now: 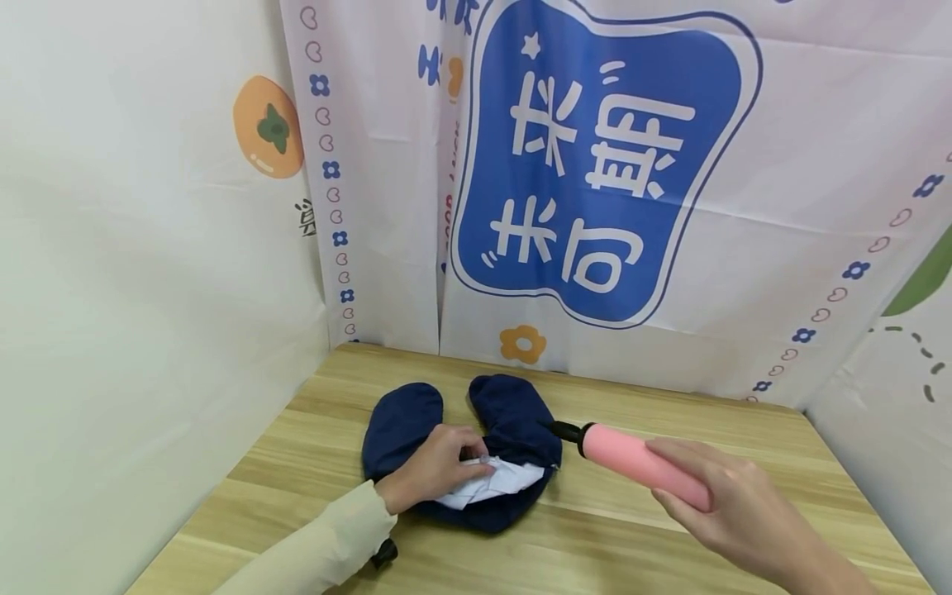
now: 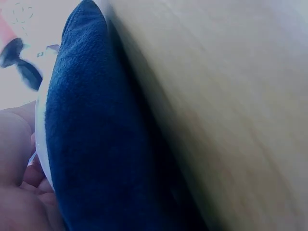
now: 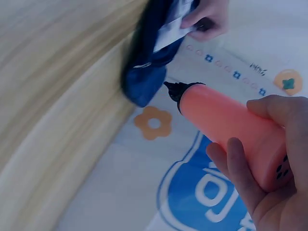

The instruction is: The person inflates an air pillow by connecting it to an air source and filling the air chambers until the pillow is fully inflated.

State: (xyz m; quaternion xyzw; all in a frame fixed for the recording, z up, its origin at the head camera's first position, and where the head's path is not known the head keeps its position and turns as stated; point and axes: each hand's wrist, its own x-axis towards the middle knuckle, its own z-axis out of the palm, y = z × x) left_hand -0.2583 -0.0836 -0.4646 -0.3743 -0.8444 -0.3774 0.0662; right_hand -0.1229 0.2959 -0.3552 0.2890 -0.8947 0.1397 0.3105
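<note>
A navy U-shaped neck pillow [image 1: 402, 421] lies on the table with its curved side nearest me. Its cover gapes along that side, and a white inner bladder [image 1: 513, 478] shows through the opening. My left hand [image 1: 435, 464] pinches the bladder near a small clear valve between thumb and forefinger. In the left wrist view the navy cover [image 2: 96, 130] fills the middle, and the fingers are partly hidden behind it. My right hand [image 1: 732, 500] grips a pink hand pump [image 1: 632, 463]. The pump's black nozzle [image 3: 175, 90] points toward the pillow, close to its right arm.
The wooden table [image 1: 632, 545] meets a printed cloth [image 1: 387, 207] at the back and a white wall [image 1: 149, 289] on the left. A small black object [image 1: 384, 554] shows below the left sleeve [image 1: 327, 529].
</note>
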